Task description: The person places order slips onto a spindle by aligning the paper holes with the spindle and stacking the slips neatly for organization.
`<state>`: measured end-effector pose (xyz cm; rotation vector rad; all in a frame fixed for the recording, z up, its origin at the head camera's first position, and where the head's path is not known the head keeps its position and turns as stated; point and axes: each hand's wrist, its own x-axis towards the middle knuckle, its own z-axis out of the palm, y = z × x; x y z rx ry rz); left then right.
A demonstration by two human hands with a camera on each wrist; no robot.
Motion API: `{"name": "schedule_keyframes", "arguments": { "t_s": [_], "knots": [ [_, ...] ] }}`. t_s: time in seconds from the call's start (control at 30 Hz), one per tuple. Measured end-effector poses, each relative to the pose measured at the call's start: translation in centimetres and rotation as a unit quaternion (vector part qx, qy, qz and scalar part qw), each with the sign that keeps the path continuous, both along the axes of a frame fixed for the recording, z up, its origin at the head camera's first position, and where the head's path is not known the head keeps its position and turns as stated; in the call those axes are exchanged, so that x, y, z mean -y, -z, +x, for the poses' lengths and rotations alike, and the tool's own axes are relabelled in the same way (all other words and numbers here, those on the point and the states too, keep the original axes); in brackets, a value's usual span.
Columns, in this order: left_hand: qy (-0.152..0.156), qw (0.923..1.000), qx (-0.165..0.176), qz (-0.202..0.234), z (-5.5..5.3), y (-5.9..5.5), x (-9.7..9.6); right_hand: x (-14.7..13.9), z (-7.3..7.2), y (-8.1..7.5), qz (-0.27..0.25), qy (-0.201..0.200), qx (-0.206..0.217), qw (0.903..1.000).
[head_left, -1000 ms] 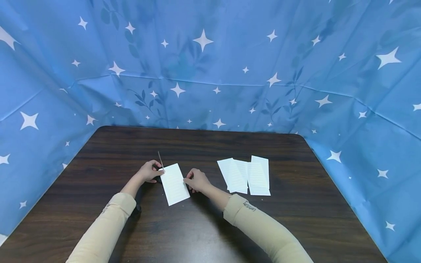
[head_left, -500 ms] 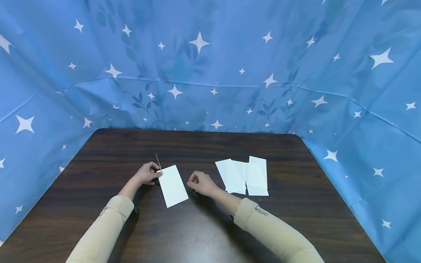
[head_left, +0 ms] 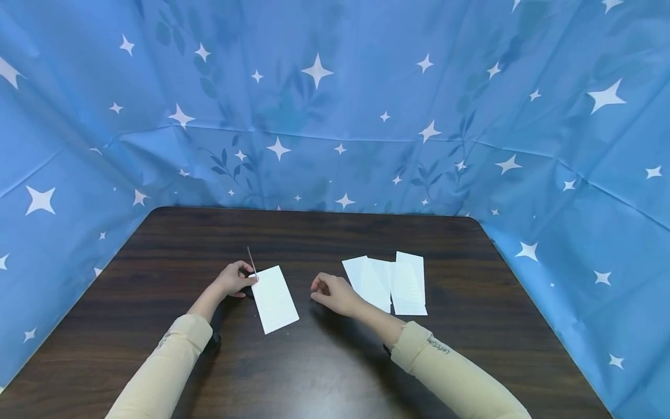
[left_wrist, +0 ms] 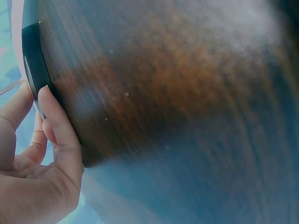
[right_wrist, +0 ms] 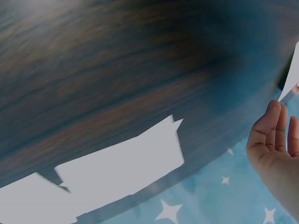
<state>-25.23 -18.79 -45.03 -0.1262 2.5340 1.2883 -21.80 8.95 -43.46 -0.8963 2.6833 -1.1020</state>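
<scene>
Centre-left, the left hand [head_left: 230, 280] pinches a white sheet [head_left: 274, 301] (apparently a stick [head_left: 252, 261] too); mid-frame, the right hand [head_left: 337, 295] curls its fingers loosely.

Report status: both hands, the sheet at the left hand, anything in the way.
Left hand pinches white sheet near its corner, thin stick there too. Right hand apart, holding nothing visible. Other sheets overlap farther right, nothing seen in the way.

On your right sleeve [head_left: 466, 372] you have dark handwriting-like lettering [head_left: 438, 344]; it seems to begin "Le", but the rest is too small to read surely. Your left sleeve [head_left: 157, 366] bears dark lettering too, too slanted to make out. Any faint lines on your papers [head_left: 408, 285] are illegible.
</scene>
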Motion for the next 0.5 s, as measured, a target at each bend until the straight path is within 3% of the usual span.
{"name": "schedule_keyframes", "arguments": {
  "t_s": [0.5],
  "knots": [
    [-0.002,1.0000,0.003,0.002,0.0,0.0,0.0,-4.9,-0.6,-0.1,0.020,0.021,-0.014,0.9995]
  ]
}}
